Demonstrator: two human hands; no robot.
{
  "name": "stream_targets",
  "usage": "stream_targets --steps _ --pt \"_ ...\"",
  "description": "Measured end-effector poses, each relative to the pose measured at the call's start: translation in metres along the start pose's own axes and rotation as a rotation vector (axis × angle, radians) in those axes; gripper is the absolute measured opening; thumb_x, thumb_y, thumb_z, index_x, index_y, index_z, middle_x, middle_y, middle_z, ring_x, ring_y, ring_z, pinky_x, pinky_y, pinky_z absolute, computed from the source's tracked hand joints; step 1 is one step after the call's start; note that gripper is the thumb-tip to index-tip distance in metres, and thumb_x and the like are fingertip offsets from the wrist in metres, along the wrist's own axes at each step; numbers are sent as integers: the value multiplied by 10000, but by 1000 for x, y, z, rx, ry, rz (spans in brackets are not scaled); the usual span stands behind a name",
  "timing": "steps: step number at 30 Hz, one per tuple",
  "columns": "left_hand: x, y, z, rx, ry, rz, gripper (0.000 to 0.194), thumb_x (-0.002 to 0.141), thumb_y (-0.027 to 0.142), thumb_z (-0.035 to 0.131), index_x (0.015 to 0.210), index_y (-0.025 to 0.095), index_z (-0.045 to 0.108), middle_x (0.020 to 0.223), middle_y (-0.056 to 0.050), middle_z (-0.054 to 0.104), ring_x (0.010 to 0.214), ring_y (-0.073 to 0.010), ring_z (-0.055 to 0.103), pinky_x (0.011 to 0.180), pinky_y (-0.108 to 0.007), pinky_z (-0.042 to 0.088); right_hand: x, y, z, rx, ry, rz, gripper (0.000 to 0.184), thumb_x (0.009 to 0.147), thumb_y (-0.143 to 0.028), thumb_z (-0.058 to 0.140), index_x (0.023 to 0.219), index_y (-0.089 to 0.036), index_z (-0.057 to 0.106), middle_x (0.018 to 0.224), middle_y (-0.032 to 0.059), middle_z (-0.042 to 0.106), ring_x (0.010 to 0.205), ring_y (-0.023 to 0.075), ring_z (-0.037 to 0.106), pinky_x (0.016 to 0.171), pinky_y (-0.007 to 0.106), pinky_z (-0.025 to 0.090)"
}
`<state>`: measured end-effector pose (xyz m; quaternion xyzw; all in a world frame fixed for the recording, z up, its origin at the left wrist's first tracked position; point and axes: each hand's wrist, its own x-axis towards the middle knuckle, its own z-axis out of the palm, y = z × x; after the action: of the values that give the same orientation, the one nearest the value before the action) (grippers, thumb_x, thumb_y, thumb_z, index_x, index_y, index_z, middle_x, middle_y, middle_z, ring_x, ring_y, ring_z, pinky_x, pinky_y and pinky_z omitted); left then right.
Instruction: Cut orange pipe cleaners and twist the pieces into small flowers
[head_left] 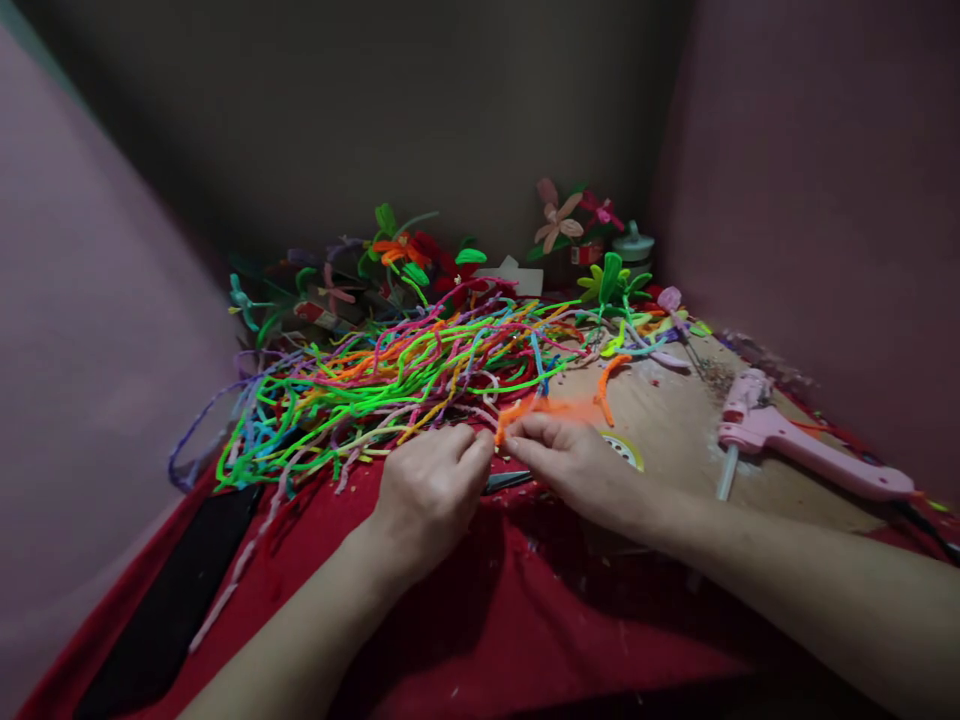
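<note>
Between my two hands is an orange pipe cleaner [536,408], partly smeared by motion. My right hand [574,462] pinches it between thumb and fingertips. My left hand [439,488] is closed in a fist close beside it, its fingertips at the lower end of the orange piece; what lies inside the fist is mostly hidden. Just behind the hands spreads a big heap of multicoloured pipe cleaners [390,365]. Under the hands, a scissor-like metal blade [508,481] shows in part. A second bent orange pipe cleaner [606,385] lies to the right on the board.
A pink hot glue gun [810,440] rests on the brown board [675,430] at right. A yellow-rimmed round piece [624,450] lies by my right wrist. Pipe-cleaner flowers [556,222] and a lidded jar [634,245] stand behind. A long black object [176,600] lies on the red cloth [480,620].
</note>
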<state>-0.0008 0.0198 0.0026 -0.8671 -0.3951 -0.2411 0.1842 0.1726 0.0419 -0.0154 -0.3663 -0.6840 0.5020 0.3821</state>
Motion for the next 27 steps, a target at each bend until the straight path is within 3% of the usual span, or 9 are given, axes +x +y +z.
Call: stream_targets --steps 3,6,9,13,16,20,23,27 --pt "-4 1 0 247 47 194 160 835 132 487 902 101 628 731 -76 653 634 -185 583 585 -301 427 5 2 -1 332 -109 174 213 767 -355 576 701 -156 538 560 -51 414 476 68 315 479 220 257" --pt "-4 5 0 204 28 196 127 835 128 492 865 112 615 735 -77 645 659 -188 586 610 -307 439 7 5 -1 358 -72 165 254 723 -382 641 687 -140 573 561 -53 423 489 59 308 479 213 247" --pt "0 10 -1 -189 6 -51 119 848 162 492 894 129 596 770 -68 636 686 -161 592 617 -276 455 7 5 -2 318 -36 121 254 763 -380 615 681 -140 605 543 -57 418 491 59 325 486 210 269" --pt "7 11 -5 -1016 -190 -706 146 844 290 513 893 164 568 668 12 576 490 -87 516 460 -211 431 5 2 -4 234 -32 -54 171 813 -287 567 754 -150 650 693 -20 583 661 92 508 648 220 394" --pt "11 6 -6 -1419 -266 -1012 152 743 279 638 799 156 569 616 34 557 442 -63 496 430 -183 419 0 1 -5 24 -8 -155 187 852 -271 526 800 -156 664 749 -5 630 724 111 551 681 225 409" --pt "13 4 -4 -1534 -270 -1151 181 651 204 717 699 138 556 577 10 589 491 -84 550 493 -186 443 -2 1 -5 -86 11 -178 208 871 -277 511 791 -158 660 720 -9 632 677 99 550 635 211 401" --pt "12 7 1 -1592 -240 -1140 181 663 215 710 677 142 544 546 12 576 472 -78 531 464 -170 405 0 -3 -5 6 -4 -131 197 862 -247 517 745 -149 642 698 -14 621 667 90 543 631 201 401" --pt "9 9 10 -1649 -103 -1085 147 688 189 672 693 163 527 586 37 552 494 -64 513 486 -170 400 1 -8 -2 196 -57 1 200 838 -243 539 685 -136 611 615 -28 554 552 62 462 527 187 356"
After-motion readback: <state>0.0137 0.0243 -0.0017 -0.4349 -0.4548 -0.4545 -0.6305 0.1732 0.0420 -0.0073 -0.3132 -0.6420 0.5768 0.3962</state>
